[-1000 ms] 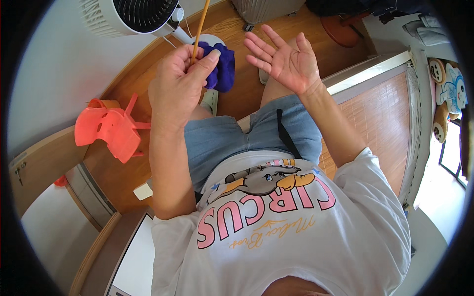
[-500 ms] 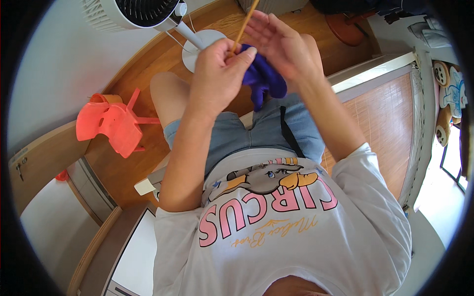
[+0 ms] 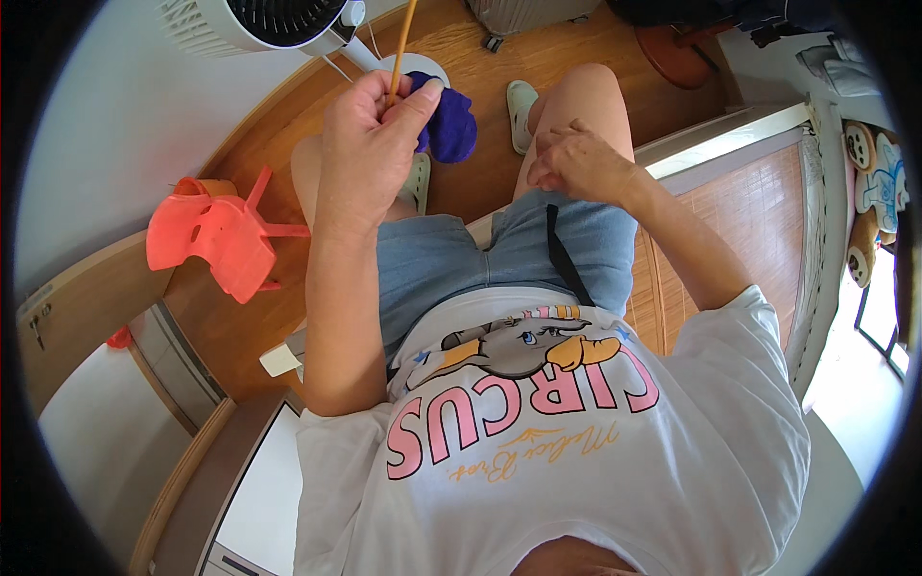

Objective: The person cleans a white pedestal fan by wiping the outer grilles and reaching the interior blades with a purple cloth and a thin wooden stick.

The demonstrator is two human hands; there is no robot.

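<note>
My left hand (image 3: 370, 139) is closed, thumb uppermost, on a thin yellowish-brown stick (image 3: 402, 48) that points up out of the fist. A soft, dark purple, lobed thing (image 3: 449, 125) hangs from the same grip on the right side of the thumb; I cannot make out its kind, nor how it joins the stick. Lower and to the right, apart from both, my right hand (image 3: 581, 165) hovers at or rests on my thigh beside the denim shorts (image 3: 432, 254). Its fingers are curled inward, and whatever they may hold is hidden.
A white fan (image 3: 279, 24) stands beyond my left hand on the wooden floor. At the left is a red-orange child's chair (image 3: 226, 240). A grey suitcase (image 3: 523, 14) stands at the far side. To my right lies a framed surface with a woven mat (image 3: 744, 240).
My left hand has moved left with the stick and purple thing. My right hand, spread beside them before, has dropped toward my thigh and curled its fingers.
</note>
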